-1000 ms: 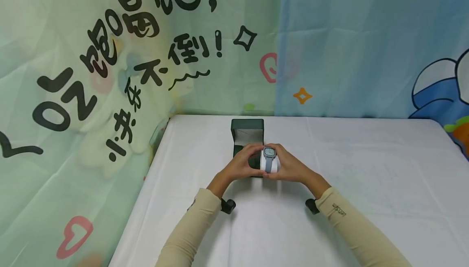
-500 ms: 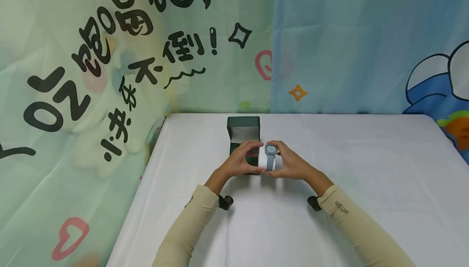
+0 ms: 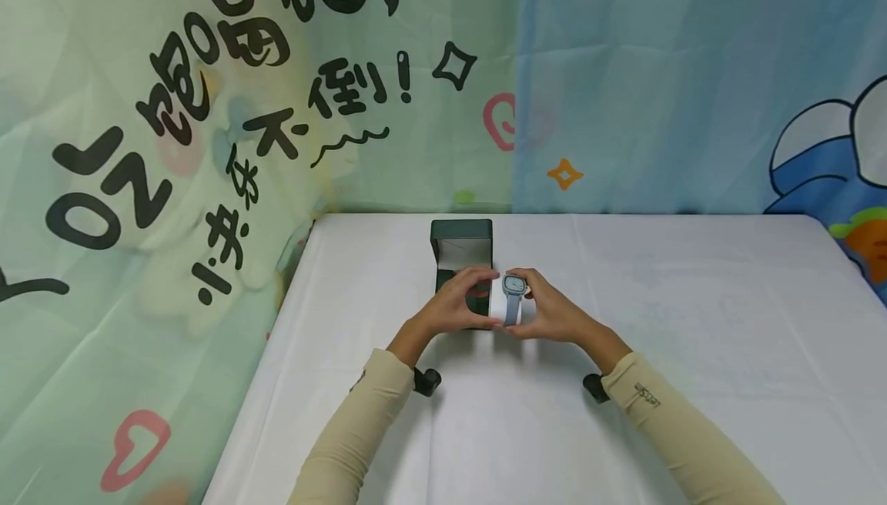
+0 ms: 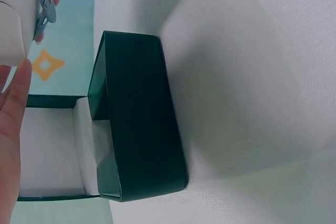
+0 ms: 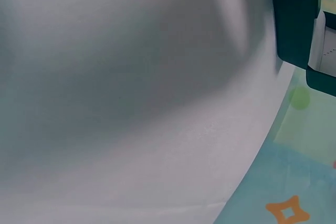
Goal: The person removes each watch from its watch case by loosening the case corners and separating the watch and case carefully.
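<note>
Far left on my head feed there's a pale green backdrop (image 3: 166, 359) printed with chunky black lettering (image 3: 142, 191). Next comes the person's left sleeve (image 3: 346, 436), beige, with a black wrist camera (image 3: 426, 382) sticking out at the cuff, all over a tabletop (image 3: 513, 428) covered in white.

The left hand (image 3: 446, 308) reaches in from there, its fingers and thumb making a wide C and pinching the left end of a white watch cushion (image 3: 497, 306). Just behind that hand sits a dark green watch box (image 3: 463, 229), lid raised, pale lining facing me. The hand hides a good bit of the box's base.

So the cushion is between the two hands, overlapping the box's right side from where I'm looking; I can't tell how high up it is. A wristwatch (image 3: 513, 295) with a grey-blue strap is wrapped around it, face toward the head camera, and my left wrist feed catches the buckle (image 4: 44, 13).

The right hand (image 3: 557, 316) pinches the other end, fingers on the far side, thumb on the near side. Then another wrist camera (image 3: 594, 387), the right sleeve (image 3: 686, 428) and a blue backdrop (image 3: 665, 120) with an orange star (image 3: 565, 165).
</note>
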`<state>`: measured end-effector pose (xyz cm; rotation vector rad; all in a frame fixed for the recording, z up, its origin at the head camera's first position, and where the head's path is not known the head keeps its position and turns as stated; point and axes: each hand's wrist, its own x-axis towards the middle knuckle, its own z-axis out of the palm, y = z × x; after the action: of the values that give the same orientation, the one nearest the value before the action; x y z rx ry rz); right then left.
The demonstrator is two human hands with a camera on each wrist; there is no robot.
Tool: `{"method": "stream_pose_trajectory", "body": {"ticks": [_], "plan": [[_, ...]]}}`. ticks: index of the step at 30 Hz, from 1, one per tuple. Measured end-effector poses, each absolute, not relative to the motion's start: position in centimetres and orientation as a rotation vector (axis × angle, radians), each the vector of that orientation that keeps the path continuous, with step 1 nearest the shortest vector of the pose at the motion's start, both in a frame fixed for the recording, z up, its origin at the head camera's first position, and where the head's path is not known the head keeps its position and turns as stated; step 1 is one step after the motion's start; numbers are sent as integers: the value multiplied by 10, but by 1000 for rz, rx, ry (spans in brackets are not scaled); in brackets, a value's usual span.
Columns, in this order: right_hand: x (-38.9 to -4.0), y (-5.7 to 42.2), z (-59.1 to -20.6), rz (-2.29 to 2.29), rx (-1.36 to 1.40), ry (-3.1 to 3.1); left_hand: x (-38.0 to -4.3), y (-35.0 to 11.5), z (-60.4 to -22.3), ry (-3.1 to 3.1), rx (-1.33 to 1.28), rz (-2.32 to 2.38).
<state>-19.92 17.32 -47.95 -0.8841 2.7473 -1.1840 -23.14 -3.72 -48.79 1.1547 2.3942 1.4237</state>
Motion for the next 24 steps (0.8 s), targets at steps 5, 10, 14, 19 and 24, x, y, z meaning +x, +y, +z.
{"method": "stream_pose_trajectory", "body": {"ticks": [5,10,14,19,24], "plan": [[-196,175,-479,-1184,-885,2756,-231,-36,-487,2365,1158,1413],[-195,177,-481,-1189,-885,2756,-232,-35,-488,2342,1158,1428],[-194,178,-482,-1203,-898,2762,-231,-33,-489,2347,1176,1442],[-192,178,-483,-1226,-902,2808,-230,-31,-488,2396,1192,1431],[-191,177,-485,-1247,-887,2813,-230,-32,-487,2407,1204,1407]]}}
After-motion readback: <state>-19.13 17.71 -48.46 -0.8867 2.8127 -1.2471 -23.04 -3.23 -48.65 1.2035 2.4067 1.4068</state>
